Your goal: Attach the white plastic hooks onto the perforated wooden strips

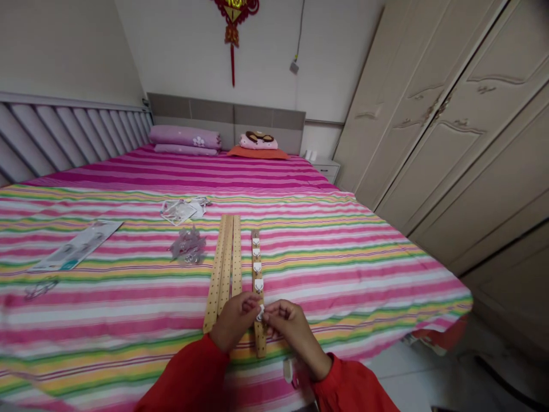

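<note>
Your right hand [285,320], fingertips nearly together, pinches a white hook [261,312] on the narrow wooden strip [260,345]; your left hand [235,320], loosely curled, lies just beside it, its grip impossible to tell. Beyond, 4 other hooks [258,284] line the strip, which rests on the striped bedsheet [364,257] right of perforated slats [237,252].

Head view, looking forward and down across bed [364,257].
</note>
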Motion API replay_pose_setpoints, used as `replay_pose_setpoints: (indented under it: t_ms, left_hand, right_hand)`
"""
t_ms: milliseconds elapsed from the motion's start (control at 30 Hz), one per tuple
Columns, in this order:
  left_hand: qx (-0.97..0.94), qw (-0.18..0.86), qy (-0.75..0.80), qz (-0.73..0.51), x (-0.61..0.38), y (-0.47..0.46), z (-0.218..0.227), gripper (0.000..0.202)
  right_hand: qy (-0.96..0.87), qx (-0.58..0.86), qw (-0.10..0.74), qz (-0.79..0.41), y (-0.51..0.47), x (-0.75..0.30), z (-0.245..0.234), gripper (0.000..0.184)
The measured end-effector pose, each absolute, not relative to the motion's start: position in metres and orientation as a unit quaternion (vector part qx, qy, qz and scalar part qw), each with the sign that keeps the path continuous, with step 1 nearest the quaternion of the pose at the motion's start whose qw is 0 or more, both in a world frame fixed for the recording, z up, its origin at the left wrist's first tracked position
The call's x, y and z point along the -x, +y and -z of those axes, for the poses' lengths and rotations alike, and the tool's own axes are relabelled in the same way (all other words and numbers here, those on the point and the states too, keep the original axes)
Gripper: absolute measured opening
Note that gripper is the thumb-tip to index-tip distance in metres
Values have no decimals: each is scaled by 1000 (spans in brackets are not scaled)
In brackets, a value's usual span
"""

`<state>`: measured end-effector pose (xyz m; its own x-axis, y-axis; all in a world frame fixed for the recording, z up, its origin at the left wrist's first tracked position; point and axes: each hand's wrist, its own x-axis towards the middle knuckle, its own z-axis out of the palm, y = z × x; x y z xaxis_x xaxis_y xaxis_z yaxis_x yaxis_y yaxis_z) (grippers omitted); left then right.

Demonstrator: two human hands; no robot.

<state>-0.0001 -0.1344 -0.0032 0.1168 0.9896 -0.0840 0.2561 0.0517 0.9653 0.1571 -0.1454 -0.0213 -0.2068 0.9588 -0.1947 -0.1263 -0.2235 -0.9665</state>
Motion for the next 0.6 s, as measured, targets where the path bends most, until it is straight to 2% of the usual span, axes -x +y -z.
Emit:
replay_pose_setpoints:
  t_ms: [133,400,600]
  left_hand:
    - [-571,456,559,-392,-3,-126,13,25]
    - [-636,397,545,-375,-6,-115,11,12]
    - [-664,317,547,-400,-3,-119,15,9]
  right_hand:
    - [-455,488,457,-588,-139,-155,22,38]
    - [-489,515,455,-537,-125,-150,35,29]
    - [-479,537,435,-541,-121,-148,42,31]
